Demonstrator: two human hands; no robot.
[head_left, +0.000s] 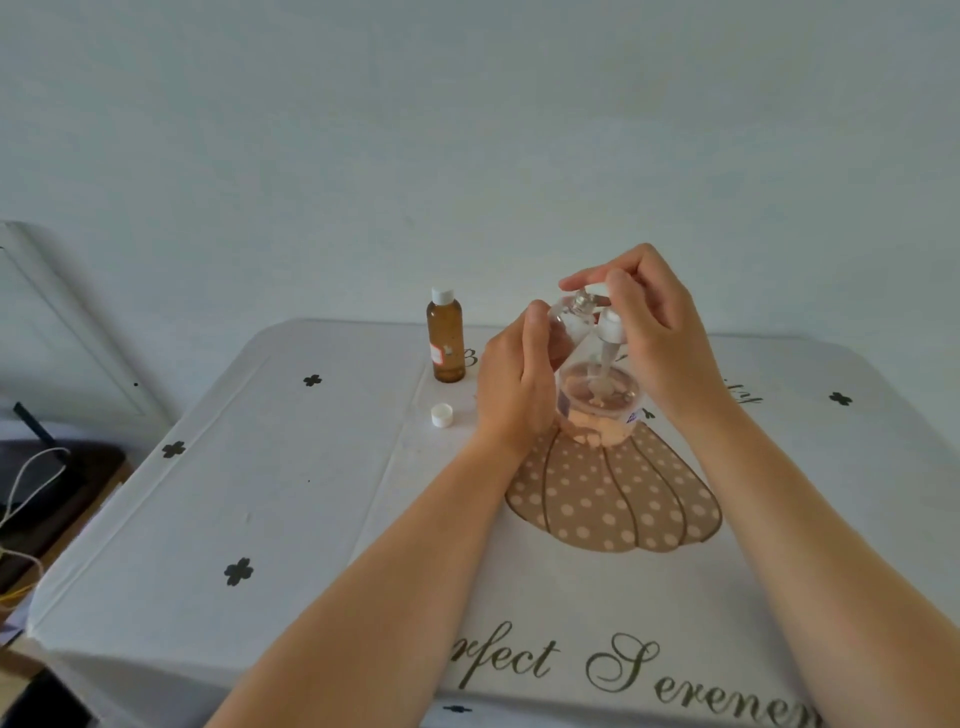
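Observation:
A large clear pump bottle (602, 400) stands on the table past its middle, with a white pump head (612, 328). My right hand (660, 332) is over the pump, its fingers curled on the pump head. My left hand (511, 389) grips a small clear bottle (569, 317), tilted with its open neck next to the pump spout. An amber bottle (445, 340) with a white cap stands upright to the left. A loose white cap (442, 415) lies on the cloth in front of it.
The table (249, 493) wears a white cloth printed with a dotted brown skirt, clover marks and script lettering. A plain wall rises right behind it. Cables and dark furniture (47, 483) sit on the floor at the left.

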